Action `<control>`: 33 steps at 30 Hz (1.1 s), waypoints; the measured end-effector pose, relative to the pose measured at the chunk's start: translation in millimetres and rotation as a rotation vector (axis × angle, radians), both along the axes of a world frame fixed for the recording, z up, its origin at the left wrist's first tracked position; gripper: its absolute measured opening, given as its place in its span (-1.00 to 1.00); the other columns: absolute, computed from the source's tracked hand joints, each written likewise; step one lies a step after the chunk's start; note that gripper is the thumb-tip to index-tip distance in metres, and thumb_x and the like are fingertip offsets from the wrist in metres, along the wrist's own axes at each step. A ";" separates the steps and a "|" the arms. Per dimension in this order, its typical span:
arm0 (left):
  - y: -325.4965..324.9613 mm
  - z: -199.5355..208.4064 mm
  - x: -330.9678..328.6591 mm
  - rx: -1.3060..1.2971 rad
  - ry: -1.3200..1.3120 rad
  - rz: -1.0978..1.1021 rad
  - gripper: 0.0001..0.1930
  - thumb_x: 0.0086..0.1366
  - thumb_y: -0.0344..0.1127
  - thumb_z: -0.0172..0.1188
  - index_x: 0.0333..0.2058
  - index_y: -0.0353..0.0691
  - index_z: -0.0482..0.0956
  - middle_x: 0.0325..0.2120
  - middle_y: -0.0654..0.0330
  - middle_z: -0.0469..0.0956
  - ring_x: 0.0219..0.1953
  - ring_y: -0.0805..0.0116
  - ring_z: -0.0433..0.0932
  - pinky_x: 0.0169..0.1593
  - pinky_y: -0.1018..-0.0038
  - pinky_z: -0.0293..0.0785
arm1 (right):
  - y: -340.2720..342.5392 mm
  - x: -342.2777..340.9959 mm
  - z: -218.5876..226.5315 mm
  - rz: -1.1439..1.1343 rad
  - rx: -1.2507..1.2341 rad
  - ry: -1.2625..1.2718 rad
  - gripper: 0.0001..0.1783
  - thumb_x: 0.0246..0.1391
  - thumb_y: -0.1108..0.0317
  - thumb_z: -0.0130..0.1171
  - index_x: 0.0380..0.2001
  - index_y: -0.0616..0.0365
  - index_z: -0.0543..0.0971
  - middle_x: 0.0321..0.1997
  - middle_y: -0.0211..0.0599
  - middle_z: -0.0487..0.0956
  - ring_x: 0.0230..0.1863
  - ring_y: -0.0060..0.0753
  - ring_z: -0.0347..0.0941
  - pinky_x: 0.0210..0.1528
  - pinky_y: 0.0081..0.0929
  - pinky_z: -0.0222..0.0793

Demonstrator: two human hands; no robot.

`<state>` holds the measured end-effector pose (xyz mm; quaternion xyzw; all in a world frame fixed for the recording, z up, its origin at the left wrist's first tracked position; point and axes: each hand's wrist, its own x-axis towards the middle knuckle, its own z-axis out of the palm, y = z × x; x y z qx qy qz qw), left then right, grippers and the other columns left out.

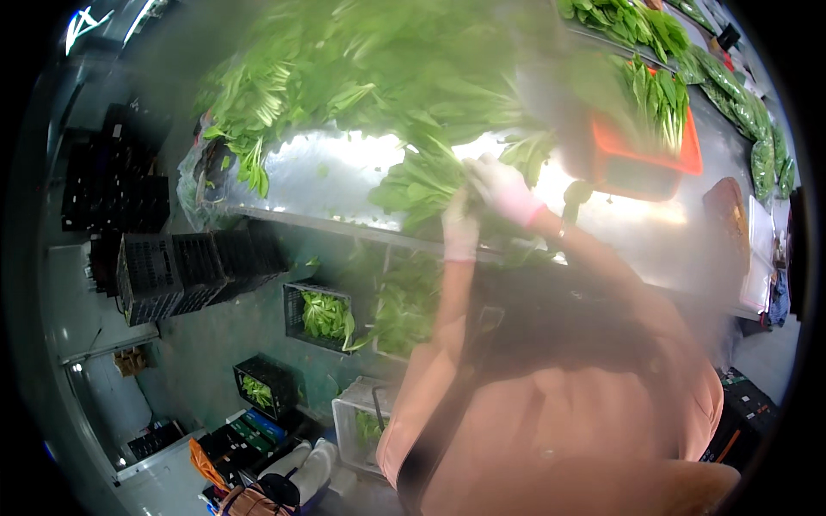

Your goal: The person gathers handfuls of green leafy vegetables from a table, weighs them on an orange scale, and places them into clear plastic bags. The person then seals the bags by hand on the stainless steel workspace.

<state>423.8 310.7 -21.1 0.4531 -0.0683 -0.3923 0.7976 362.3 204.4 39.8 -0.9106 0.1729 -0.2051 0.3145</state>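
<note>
Though hazy in patches, scan first at far left for dark crates [114,193], then a crate row [151,271] nearer the table [314,172]. On the floor farther right, find a floor crate [293,311] with leaves poking over its rim. Up on the table, see the pile [275,90] of leafy greens, heaped loosely; may slump toward the near edge if disturbed underneath. Near that edge, at the middle, find the bunch [417,181], leaves to the left, stems to the right. At its stem end, note the left hand [460,234] in a white glove, fingers folded round the stems; just right, the right hand [508,191], also gloved, fingers bent and close together against the same end. Cannot tell, through blur, whether pinching stems or merely touching with the right. Could bruise or snap stems by squeezing too hard; could equally drop leaves over the edge through too slack a hold. Farther right, notice the orange tub [635,178] with upright greens [661,103] inside, likely to spill if knocked by a stray arm. At far right, spot bagged greens [762,168], lined up along the table.
</note>
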 end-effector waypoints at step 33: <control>24.4 17.9 16.9 -0.341 0.317 0.233 -0.71 0.21 -0.46 0.08 -0.10 -0.43 0.38 -0.23 0.10 0.46 -0.18 0.25 0.44 -0.02 0.33 0.49 | -119.8 6.4 77.0 -0.024 0.438 0.008 -0.64 0.04 0.12 -0.03 -0.45 0.27 0.48 -0.61 -0.26 0.46 -0.58 -0.51 0.38 -0.51 -0.52 0.28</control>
